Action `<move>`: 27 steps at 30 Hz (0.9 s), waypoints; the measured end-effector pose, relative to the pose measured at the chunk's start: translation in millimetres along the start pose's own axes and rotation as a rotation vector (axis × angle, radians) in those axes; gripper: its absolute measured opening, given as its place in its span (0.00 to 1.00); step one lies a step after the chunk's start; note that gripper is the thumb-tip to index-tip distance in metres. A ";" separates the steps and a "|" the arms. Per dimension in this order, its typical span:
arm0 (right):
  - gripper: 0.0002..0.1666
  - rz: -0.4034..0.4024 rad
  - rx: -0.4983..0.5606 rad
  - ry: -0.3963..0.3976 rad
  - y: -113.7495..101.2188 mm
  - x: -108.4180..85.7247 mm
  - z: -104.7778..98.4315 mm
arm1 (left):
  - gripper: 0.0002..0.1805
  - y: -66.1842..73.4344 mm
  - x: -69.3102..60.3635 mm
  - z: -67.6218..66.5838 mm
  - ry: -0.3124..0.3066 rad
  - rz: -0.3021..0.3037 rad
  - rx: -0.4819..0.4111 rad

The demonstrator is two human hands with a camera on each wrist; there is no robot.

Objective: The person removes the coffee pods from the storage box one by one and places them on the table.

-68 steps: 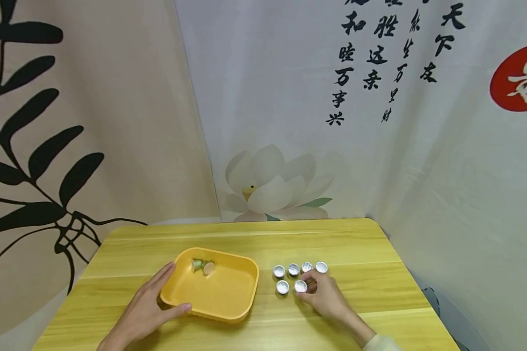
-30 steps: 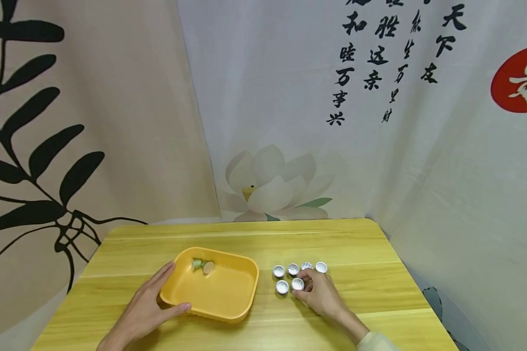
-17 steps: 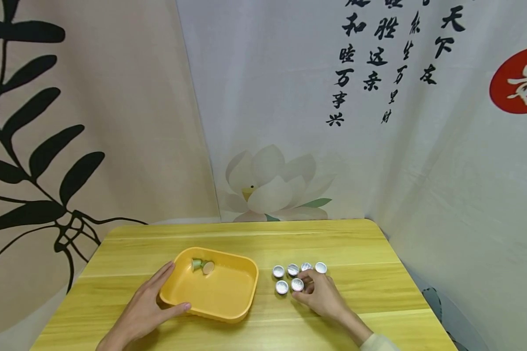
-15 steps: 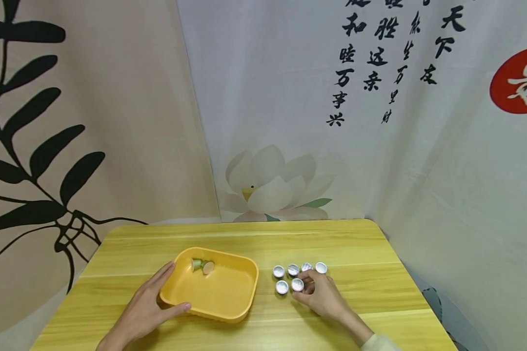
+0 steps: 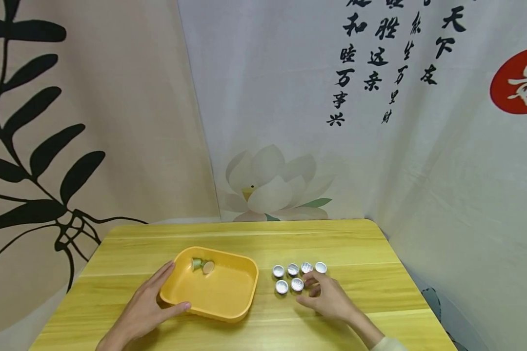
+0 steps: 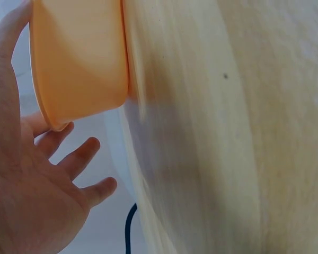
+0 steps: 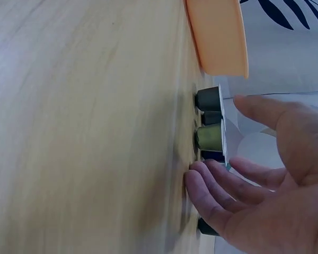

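Note:
My left hand (image 5: pixel 141 308) rests against the left end of a yellow plastic tray (image 5: pixel 242 312), its fingers fairly straight along the left rim and its thumb on the near rim. In the left wrist view, the other fingers spread loosely below the tray wall (image 6: pixel 79 58). Two coffee capsules (image 5: pixel 196 264) lie in the tray's far left corner. My right hand (image 5: pixel 331 298) is just right of an upright coffee capsule (image 5: pixel 297 284), thumb and fingers apart. Its green side (image 7: pixel 209 137) shows in the right wrist view, with nothing between my fingertips.
Another capsule (image 5: pixel 282 287) stands left of that one. Behind them is a row of several capsules (image 5: pixel 293 270), silver lids up. The wooden table (image 5: pixel 228 236) ends at a fabric backdrop. A dark cable (image 6: pixel 130 227) hangs past the edge in the left wrist view.
My right hand has set the capsule down a little to the left in the front row, let it go and drawn back slightly right. The left hand and tray are still.

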State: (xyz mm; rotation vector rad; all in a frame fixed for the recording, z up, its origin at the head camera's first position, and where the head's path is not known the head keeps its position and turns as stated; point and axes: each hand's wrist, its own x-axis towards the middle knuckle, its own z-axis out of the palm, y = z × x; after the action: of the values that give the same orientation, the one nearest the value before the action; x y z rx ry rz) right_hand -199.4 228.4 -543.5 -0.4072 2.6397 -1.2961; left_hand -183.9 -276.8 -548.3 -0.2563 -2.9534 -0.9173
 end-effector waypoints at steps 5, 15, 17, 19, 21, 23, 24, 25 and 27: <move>0.38 0.004 -0.008 -0.026 -2.7 -5.7 -8.5 | 0.68 0.7 -0.1 -0.6 -0.006 -0.005 -0.001; 0.33 -0.042 -0.004 0.059 -15.6 0.5 -22.7 | 0.68 1.9 0.1 -0.5 -0.003 -0.006 -0.006; 0.32 -0.056 0.008 0.059 -17.6 4.2 -22.8 | 0.68 1.5 0.1 -0.5 0.000 0.001 -0.008; 0.31 -0.065 0.022 0.056 -19.9 8.1 -21.6 | 0.67 1.1 -0.2 -0.4 0.004 0.010 -0.004; 0.31 -0.077 0.028 0.051 -23.0 11.7 -19.6 | 0.67 0.7 -1.1 -0.4 0.010 0.016 0.000; 0.31 -0.096 0.027 0.045 -27.0 15.2 -17.5 | 0.67 0.7 -2.2 -0.5 0.012 0.016 0.006; 0.31 -0.108 0.027 0.043 -29.0 17.0 -16.4 | 0.68 0.7 -2.4 -0.6 0.013 0.013 0.008; 0.31 -0.118 0.022 0.041 -31.0 19.3 -15.4 | 0.68 0.9 -2.5 -0.8 0.012 0.009 0.009; 0.31 -0.141 0.016 0.038 -35.6 24.0 -13.3 | 0.69 1.2 -1.9 -1.2 0.010 0.006 0.010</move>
State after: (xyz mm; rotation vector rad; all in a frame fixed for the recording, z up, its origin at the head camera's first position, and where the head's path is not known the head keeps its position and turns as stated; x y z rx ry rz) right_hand -219.9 209.9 -508.0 -0.5813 2.6724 -1.3773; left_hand -181.9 -276.8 -546.8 -0.2588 -2.9458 -0.9007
